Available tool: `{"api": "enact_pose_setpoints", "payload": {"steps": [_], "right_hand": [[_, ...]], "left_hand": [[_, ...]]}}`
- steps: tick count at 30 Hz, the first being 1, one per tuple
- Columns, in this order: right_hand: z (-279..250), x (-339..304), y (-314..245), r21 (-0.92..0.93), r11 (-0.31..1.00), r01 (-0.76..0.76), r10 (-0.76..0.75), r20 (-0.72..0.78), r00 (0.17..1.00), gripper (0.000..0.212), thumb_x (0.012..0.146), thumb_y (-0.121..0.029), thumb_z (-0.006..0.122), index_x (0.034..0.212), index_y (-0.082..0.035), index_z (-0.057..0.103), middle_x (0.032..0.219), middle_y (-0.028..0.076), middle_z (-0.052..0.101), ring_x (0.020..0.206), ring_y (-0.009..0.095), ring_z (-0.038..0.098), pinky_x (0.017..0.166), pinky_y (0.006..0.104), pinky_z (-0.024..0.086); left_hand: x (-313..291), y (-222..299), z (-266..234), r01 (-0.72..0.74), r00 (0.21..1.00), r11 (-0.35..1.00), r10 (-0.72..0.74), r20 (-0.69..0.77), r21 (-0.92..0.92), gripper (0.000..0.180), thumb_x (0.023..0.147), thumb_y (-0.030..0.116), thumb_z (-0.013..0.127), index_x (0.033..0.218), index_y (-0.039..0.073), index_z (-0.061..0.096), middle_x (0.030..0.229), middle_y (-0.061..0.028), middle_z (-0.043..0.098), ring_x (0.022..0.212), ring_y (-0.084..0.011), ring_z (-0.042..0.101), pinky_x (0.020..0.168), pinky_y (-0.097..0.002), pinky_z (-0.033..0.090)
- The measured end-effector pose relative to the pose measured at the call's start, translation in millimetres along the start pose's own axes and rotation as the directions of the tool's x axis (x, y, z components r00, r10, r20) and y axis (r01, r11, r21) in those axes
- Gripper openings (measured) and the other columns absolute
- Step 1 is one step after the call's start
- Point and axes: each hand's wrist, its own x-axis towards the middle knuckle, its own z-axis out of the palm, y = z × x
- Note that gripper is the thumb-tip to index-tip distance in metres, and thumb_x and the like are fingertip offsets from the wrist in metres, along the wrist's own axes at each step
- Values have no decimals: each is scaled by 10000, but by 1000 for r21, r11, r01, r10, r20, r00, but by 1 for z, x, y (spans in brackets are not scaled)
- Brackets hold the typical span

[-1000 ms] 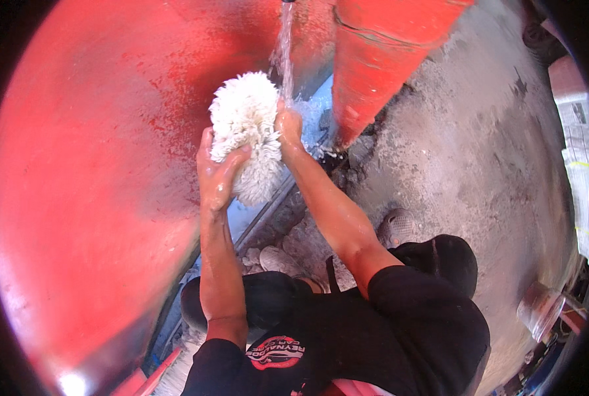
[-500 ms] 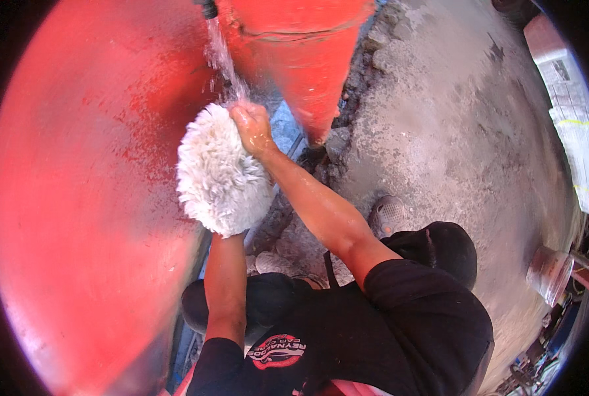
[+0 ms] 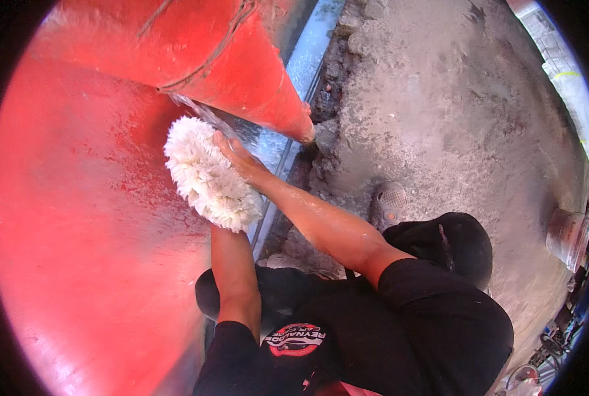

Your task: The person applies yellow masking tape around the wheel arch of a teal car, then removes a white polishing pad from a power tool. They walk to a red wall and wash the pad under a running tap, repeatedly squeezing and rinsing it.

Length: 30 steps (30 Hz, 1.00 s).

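A fluffy white wash mitt [image 3: 205, 171] covers my left hand, and my left forearm [image 3: 234, 261] comes out of its near end. Inside the mitt the fingers of that hand are hidden. My right hand [image 3: 239, 157] is closed on the mitt's far right edge, its fingers pressed into the pile. A stream of water [image 3: 201, 111] falls just beyond the mitt, and some splashes past my right hand. The source of the stream is hidden behind a red surface.
A curved red wall [image 3: 96, 218] fills the left side, wet near the mitt. A red, pointed cone-like form [image 3: 242, 79] juts over a bluish wet channel [image 3: 311, 49]. Rough concrete [image 3: 439, 125] spreads to the right, with my perforated shoe [image 3: 390, 203] on it. A clear plastic bucket [image 3: 567, 237] stands at far right.
The view has shifted, and the water's outlet has gone out of sight behind the red form. The mitt has tilted and narrowed in view; my right hand still grips its edge.
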Motion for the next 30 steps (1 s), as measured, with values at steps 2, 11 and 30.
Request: {"api": "enact_pose_setpoints", "payload": {"steps": [2, 11, 30], "right_hand": [[-1, -3, -11, -20, 1000, 12, -11, 50, 999, 1056, 816, -877, 313, 1473, -51, 349, 1455, 246, 435, 1388, 368, 370, 1127, 448, 262], [-13, 19, -11, 9, 1000, 18, -18, 24, 1000, 933, 851, -794, 425, 1356, -16, 525, 1391, 236, 511, 1343, 362, 432, 1099, 422, 329], [-8, 92, -30, -412, 715, 566, -644, -71, 762, 497, 957, -406, 503, 1311, -61, 555, 1356, 181, 565, 1273, 364, 495, 1097, 470, 357]], "left_hand": [[0, 3, 0, -10, 1000, 1000, 10, -9, 7, 656, 962, 557, 415, 1330, 18, 481, 1287, -162, 585, 1160, -297, 578, 1033, -426, 445], [10, 20, 5, -44, 999, 998, 44, -3, 37, 628, 960, 539, 419, 1306, 20, 488, 1275, -158, 588, 1150, -294, 579, 1027, -424, 447], [-5, -9, -7, 63, 998, 998, -63, 7, -21, 569, 955, 502, 426, 1253, 24, 504, 1249, -151, 594, 1130, -287, 581, 1015, -421, 450]]}}
